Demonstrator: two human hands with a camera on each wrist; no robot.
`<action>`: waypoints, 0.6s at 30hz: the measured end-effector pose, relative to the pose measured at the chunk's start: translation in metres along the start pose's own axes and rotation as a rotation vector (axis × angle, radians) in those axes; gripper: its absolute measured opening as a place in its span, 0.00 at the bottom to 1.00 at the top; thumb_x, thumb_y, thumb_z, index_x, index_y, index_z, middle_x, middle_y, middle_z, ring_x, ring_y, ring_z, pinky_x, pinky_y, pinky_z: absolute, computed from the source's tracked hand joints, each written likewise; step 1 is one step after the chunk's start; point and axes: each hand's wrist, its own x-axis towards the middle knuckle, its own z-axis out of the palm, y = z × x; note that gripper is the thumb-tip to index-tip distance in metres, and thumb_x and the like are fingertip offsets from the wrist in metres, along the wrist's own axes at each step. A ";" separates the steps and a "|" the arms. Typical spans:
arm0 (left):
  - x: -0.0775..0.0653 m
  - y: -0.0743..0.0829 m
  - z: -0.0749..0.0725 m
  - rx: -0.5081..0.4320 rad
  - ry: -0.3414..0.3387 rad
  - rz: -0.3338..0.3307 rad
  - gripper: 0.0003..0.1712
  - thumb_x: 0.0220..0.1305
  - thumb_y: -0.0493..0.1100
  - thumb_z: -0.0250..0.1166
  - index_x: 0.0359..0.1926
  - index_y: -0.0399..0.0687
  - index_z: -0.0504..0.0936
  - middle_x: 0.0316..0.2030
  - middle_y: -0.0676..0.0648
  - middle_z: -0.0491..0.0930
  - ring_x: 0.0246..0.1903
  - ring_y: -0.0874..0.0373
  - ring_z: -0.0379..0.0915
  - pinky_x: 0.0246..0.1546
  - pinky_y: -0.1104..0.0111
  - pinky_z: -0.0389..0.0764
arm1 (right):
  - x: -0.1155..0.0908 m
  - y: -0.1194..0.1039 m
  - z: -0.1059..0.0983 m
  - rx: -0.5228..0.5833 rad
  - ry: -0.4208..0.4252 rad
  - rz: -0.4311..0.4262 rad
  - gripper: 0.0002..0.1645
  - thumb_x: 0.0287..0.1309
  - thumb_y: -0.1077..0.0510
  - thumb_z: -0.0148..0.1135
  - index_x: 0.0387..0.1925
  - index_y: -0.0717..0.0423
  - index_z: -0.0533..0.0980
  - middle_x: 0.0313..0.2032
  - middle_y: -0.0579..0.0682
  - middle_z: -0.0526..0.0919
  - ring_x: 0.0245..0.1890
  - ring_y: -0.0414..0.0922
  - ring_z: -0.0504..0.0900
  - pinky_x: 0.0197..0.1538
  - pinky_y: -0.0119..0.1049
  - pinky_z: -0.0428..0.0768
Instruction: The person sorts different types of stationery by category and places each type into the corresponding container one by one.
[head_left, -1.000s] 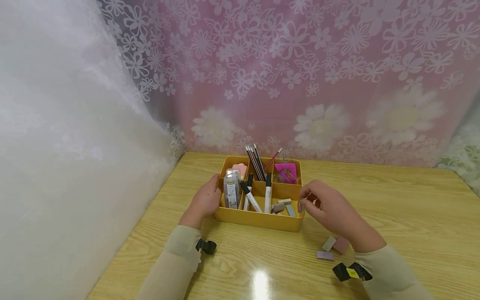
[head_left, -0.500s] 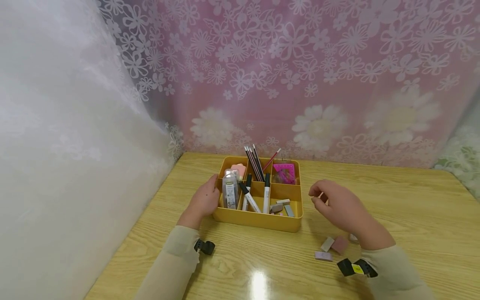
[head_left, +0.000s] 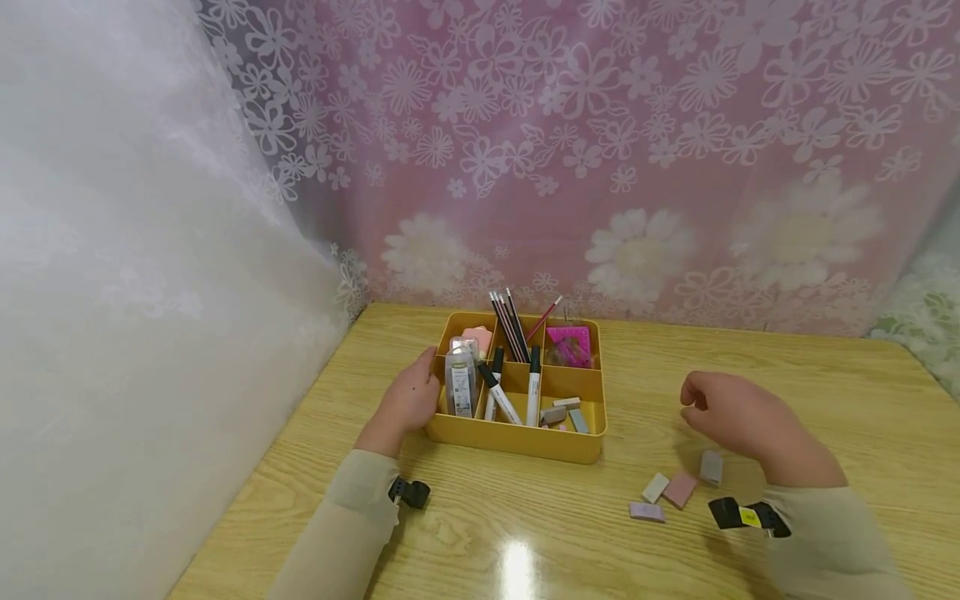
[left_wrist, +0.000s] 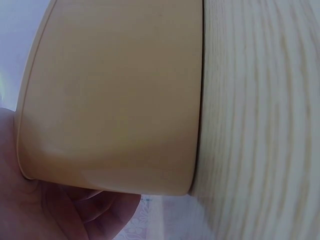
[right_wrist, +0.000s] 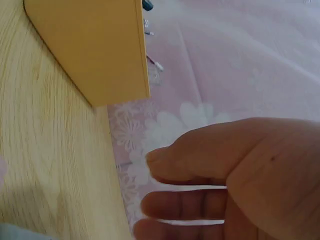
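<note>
A yellow desk organizer (head_left: 517,447) with several compartments stands on the table. My left hand (head_left: 410,395) holds its left side; in the left wrist view the fingers (left_wrist: 107,212) bend round the end of the yellow wall. My right hand (head_left: 738,417) hovers to the right of the organizer, fingers loosely bent, nothing in them. In the right wrist view the thumb (right_wrist: 200,155) and fingers stand apart. Below this hand lie a grey eraser (head_left: 712,467), a pink eraser (head_left: 680,489), a white eraser (head_left: 655,487) and a purple eraser (head_left: 647,512).
The organizer bears pencils (head_left: 512,329), markers (head_left: 534,387), pink rulers (head_left: 570,343), a clear plastic case (head_left: 461,383) and several erasers (head_left: 578,421) in the front right compartment. A flowered curtain (head_left: 637,167) hangs behind the wooden table (head_left: 825,400); a white sheet hangs left.
My right hand has moved from the organizer's front right corner to the right, above the loose erasers, uncovering the grey one. The left hand stays at the organizer's left side.
</note>
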 end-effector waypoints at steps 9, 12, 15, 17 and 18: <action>0.000 -0.001 0.000 0.004 0.004 0.005 0.33 0.78 0.45 0.41 0.79 0.44 0.53 0.74 0.40 0.62 0.72 0.43 0.58 0.70 0.48 0.59 | -0.001 0.017 0.008 0.047 -0.139 0.070 0.04 0.62 0.58 0.58 0.32 0.53 0.72 0.27 0.47 0.73 0.24 0.45 0.68 0.28 0.40 0.65; 0.001 -0.001 0.000 0.004 0.004 0.004 0.33 0.78 0.45 0.41 0.79 0.44 0.53 0.74 0.40 0.62 0.72 0.43 0.58 0.70 0.48 0.60 | -0.001 0.021 0.012 0.058 -0.163 0.082 0.04 0.59 0.59 0.56 0.29 0.53 0.71 0.25 0.47 0.72 0.23 0.45 0.68 0.27 0.39 0.65; 0.001 -0.001 0.001 0.002 0.001 -0.002 0.33 0.78 0.45 0.41 0.80 0.44 0.53 0.74 0.40 0.62 0.72 0.43 0.58 0.70 0.48 0.59 | 0.000 0.024 0.018 0.100 -0.187 0.106 0.04 0.57 0.60 0.58 0.28 0.54 0.71 0.24 0.48 0.72 0.22 0.45 0.69 0.26 0.39 0.66; 0.001 -0.001 0.001 0.000 0.001 -0.006 0.33 0.78 0.45 0.41 0.80 0.44 0.53 0.74 0.40 0.62 0.72 0.43 0.58 0.70 0.48 0.59 | 0.001 0.025 0.021 0.141 -0.199 0.124 0.05 0.55 0.60 0.61 0.28 0.55 0.72 0.24 0.49 0.72 0.21 0.45 0.70 0.24 0.39 0.68; 0.001 -0.001 0.001 -0.002 0.001 -0.007 0.33 0.78 0.45 0.41 0.80 0.45 0.53 0.74 0.40 0.62 0.72 0.43 0.58 0.70 0.48 0.59 | 0.001 0.025 0.023 0.156 -0.204 0.134 0.06 0.54 0.60 0.62 0.29 0.55 0.72 0.25 0.49 0.73 0.21 0.45 0.70 0.24 0.39 0.68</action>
